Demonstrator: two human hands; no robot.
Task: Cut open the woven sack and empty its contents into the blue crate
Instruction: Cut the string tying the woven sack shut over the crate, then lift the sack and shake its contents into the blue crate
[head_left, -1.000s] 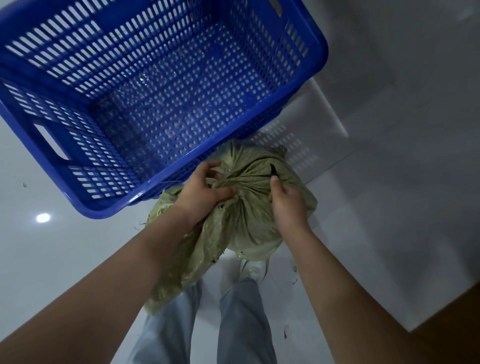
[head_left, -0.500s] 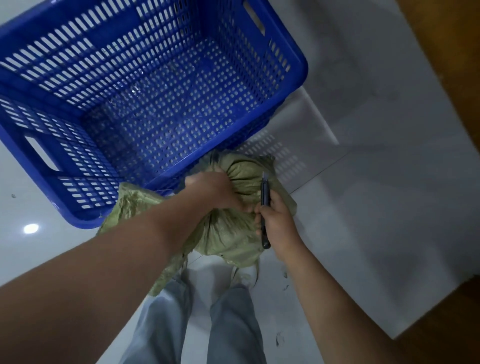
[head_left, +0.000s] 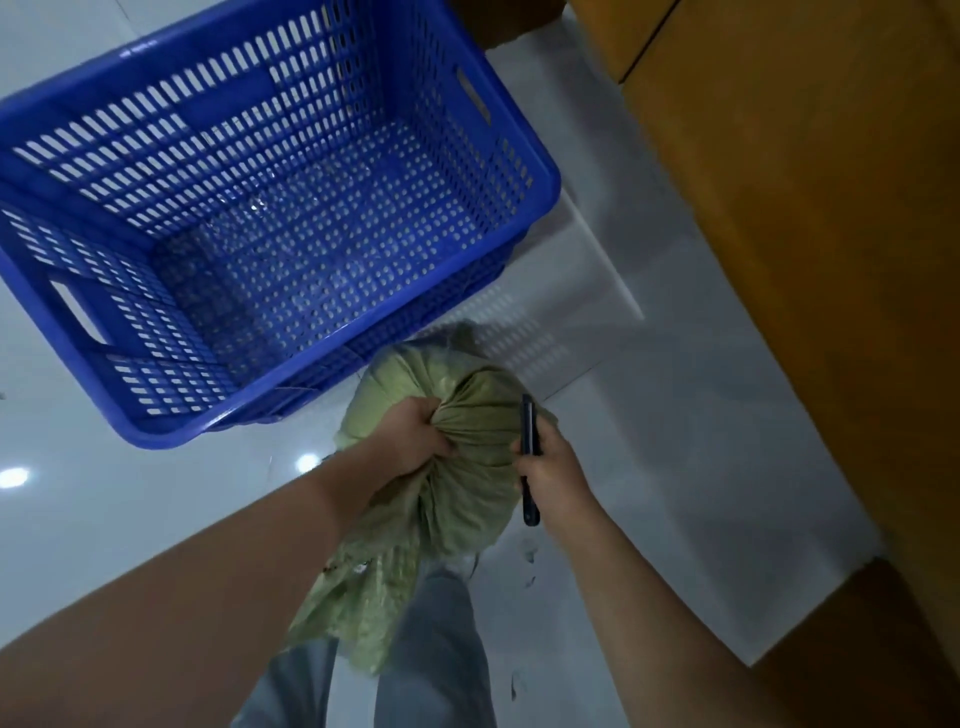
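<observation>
A pale green woven sack (head_left: 467, 499) stands on the white floor just in front of my legs, its neck gathered tight. My left hand (head_left: 415, 441) is closed around that bunched neck. My right hand (head_left: 553, 475) holds a dark utility knife (head_left: 529, 457) upright against the sack's right side, tip pointing away from me. The blue perforated crate (head_left: 156, 426) sits on the floor beyond and to the left of the sack, with nothing visible inside. The sack's loose upper cloth hangs down toward me over my trousers.
Wooden furniture (head_left: 805, 260) fills the right side and top right, close to the sack. Glossy white floor tiles (head_left: 701, 441) surround the crate, with light reflections at the left. My legs in light jeans (head_left: 441, 649) stand below the sack.
My right hand has turned the knife upright beside the sack's neck. My left hand has tightened on the gathered neck. The view has shifted, so the crate and sack appear further off.
</observation>
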